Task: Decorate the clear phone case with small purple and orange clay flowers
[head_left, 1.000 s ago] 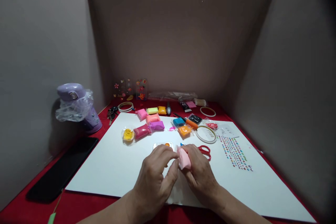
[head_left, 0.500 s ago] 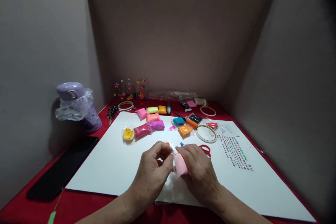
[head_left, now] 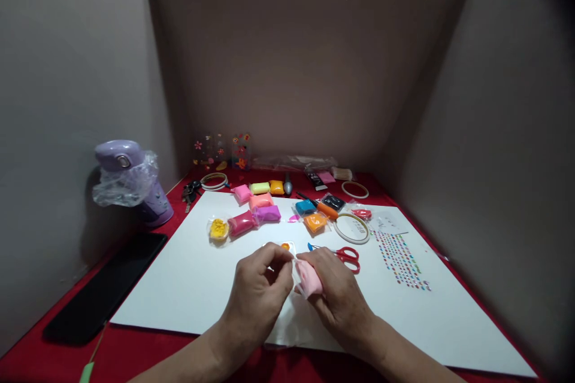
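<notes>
A plastic-wrapped packet of light pink modelling clay (head_left: 309,279) is held between my hands, above the front of the white board (head_left: 179,287). My right hand (head_left: 339,293) wraps round the packet from the right. With thumb and forefinger, my left hand (head_left: 260,287) pinches the clear wrapper at its left end. Just behind my right hand lie scissors with red handles (head_left: 349,254). A small white tray (head_left: 291,246) with something orange in it is partly hidden behind my left hand. Clear plastic (head_left: 287,329) lies on the board below my hands.
Several clay packets, such as a crimson one (head_left: 241,223) and an orange one (head_left: 315,222), lie across the board's back. An embroidery hoop (head_left: 351,241) and stick-on gems (head_left: 399,260) are at right. At left are a black phone-like slab (head_left: 108,287) and a purple bottle (head_left: 155,203).
The pink packet has tilted slightly in my right hand, and that hand has shifted a little left, uncovering more of the scissors. My left hand keeps its pinch on the wrapper.
</notes>
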The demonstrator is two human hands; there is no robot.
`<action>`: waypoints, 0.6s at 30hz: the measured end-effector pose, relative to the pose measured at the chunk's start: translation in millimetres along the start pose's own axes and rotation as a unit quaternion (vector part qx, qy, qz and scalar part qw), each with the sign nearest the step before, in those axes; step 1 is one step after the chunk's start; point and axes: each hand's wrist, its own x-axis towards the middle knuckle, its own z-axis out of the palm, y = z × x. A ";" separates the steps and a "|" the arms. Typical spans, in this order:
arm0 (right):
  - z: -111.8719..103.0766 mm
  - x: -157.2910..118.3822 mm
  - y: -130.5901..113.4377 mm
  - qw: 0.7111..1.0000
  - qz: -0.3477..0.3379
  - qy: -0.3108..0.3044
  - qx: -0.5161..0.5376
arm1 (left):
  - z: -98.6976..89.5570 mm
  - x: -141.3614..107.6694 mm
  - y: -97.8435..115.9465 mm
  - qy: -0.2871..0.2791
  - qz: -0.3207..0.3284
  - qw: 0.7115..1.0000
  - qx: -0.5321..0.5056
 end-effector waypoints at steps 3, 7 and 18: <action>1.3 -0.3 2.4 1.000 0.002 -0.006 0.017 | 0.2 2.4 0.2 -0.004 0.006 1.000 0.002; 2.5 -1.8 3.8 1.000 -0.011 -0.007 0.024 | 0.1 3.0 1.8 -0.007 0.013 1.000 0.010; 1.7 -1.5 3.9 0.998 -0.041 0.016 -0.039 | -0.8 2.4 -3.9 -0.002 0.026 0.998 0.056</action>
